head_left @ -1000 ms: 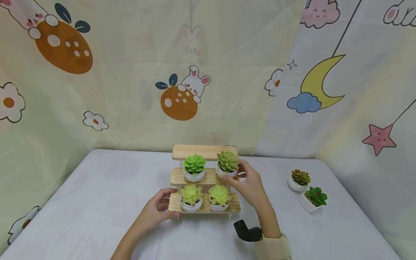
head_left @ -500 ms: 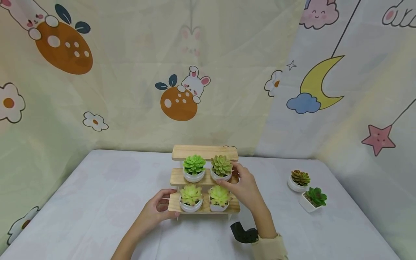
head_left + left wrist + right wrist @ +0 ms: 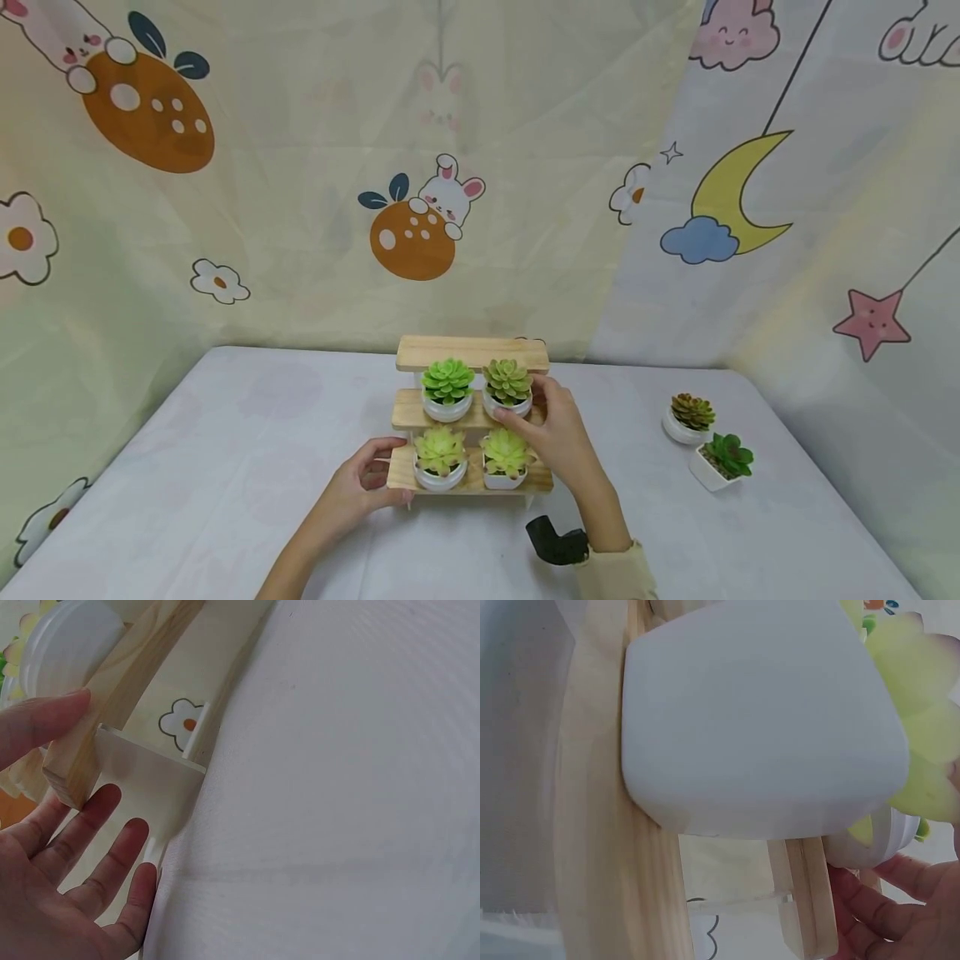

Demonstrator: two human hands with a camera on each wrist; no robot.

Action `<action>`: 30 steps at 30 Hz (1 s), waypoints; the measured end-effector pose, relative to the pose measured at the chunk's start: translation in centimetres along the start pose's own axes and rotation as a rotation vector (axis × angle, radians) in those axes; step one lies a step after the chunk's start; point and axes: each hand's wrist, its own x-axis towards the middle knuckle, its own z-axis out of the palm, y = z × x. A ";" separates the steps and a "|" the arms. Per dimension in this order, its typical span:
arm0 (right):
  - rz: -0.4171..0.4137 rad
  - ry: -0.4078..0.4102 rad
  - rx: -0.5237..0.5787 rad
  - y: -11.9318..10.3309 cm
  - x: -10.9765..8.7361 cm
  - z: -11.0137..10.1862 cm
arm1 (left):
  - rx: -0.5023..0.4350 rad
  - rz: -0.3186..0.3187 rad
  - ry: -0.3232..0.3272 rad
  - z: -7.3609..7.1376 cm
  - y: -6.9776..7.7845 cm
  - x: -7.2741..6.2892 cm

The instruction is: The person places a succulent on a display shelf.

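A three-tier wooden plant stand [image 3: 472,354] stands at the middle of the table. My left hand [image 3: 360,479] holds the left end of its lowest shelf; in the left wrist view the thumb lies over the board [image 3: 112,682] and the other fingers spread below. On the middle shelf's right side, my right hand [image 3: 558,433] grips the white round pot of a dusty-green succulent [image 3: 507,382]. Left of it sits a bright green succulent [image 3: 447,383]. Two yellow-green succulents, one in a round pot [image 3: 440,458] and one in a squarer pot [image 3: 506,458], occupy the lowest shelf.
On the table's right side are a brownish succulent in a round white pot [image 3: 689,417] and a dark green one in a square white pot [image 3: 722,461]. A white cloth [image 3: 300,400] covers the table. Behind it hangs a printed curtain [image 3: 300,208].
My right hand has slid the dusty-green succulent left along the middle shelf, closer to the bright green one. My left hand has stayed on the stand.
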 end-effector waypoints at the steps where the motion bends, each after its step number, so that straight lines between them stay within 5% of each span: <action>1: 0.004 0.005 -0.007 0.0 0.0 0.0 | -0.003 -0.003 0.000 0.0 0.0 0.0; 17: 0.030 -0.019 -0.079 -0.1 -0.2 -0.5 | -0.002 0.000 0.003 0.1 0.2 -0.1; 30: 0.041 -0.034 0.001 0.4 -0.3 -1.1 | 0.009 -0.010 0.006 0.1 -0.1 0.0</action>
